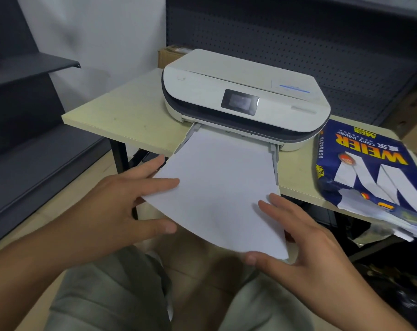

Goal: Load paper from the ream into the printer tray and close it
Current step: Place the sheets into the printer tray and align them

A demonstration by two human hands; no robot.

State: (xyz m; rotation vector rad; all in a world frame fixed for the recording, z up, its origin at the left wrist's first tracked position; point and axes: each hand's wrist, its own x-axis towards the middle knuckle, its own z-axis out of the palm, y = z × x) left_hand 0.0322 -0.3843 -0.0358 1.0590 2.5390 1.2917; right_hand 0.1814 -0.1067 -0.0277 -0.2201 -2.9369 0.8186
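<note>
White printer (pixel 245 91) with a dark band and small front screen, standing on the table. Its tray (pixel 275 161) is pulled out toward the near side. A white paper stack (pixel 217 185) lies partly in it, near end overhanging and sagging. Blue ream (pixel 370 168), torn open, lies right of the printer.

Paper (pixel 223 187) between both hands, into tray (pixel 275 161)

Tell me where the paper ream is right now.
The blue paper ream lies torn open on the table's right end, just right of the printer.
</note>
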